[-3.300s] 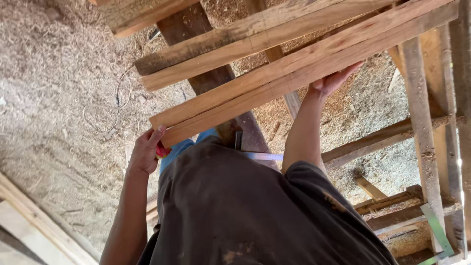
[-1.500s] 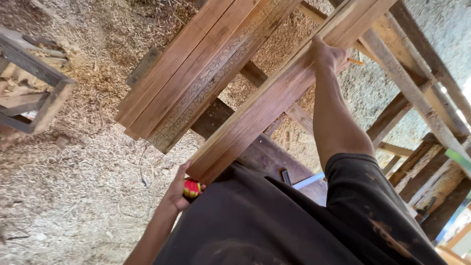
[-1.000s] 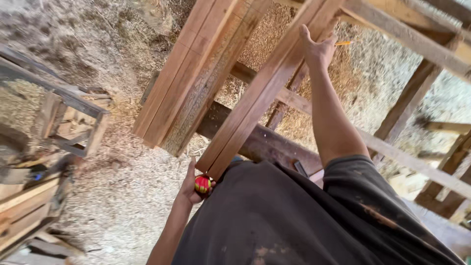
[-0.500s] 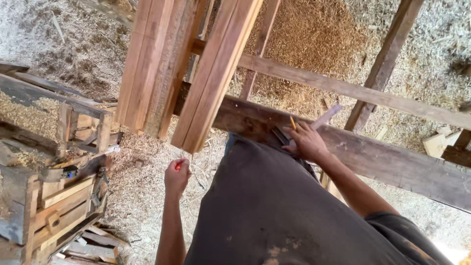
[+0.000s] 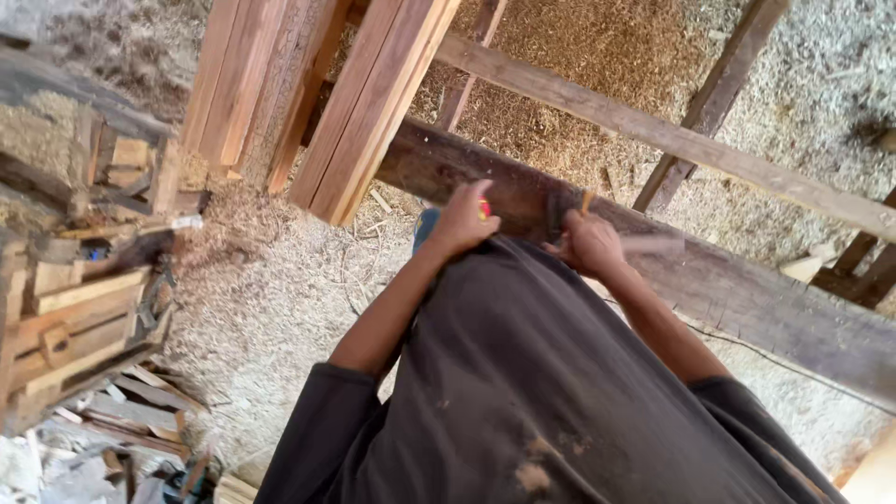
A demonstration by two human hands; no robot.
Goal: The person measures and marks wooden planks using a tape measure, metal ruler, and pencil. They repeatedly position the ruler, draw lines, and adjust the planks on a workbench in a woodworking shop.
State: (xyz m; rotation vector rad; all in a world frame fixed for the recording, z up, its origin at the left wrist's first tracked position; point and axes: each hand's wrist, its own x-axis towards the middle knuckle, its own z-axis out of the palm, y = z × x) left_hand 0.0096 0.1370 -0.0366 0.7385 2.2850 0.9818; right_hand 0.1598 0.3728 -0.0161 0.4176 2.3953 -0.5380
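My left hand has come down off the planks, clenched on a red tape measure; my right hand grips a pencil, probably, at the dark beam.

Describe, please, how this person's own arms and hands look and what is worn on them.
Both hands are bare, with no gloves: the left hand and the right hand. The forearms are bare too. Dark grey-brown short sleeves of a loose shirt end near the elbows. The shirt carries pale dusty smudges low on its front. No watch or rings can be seen.
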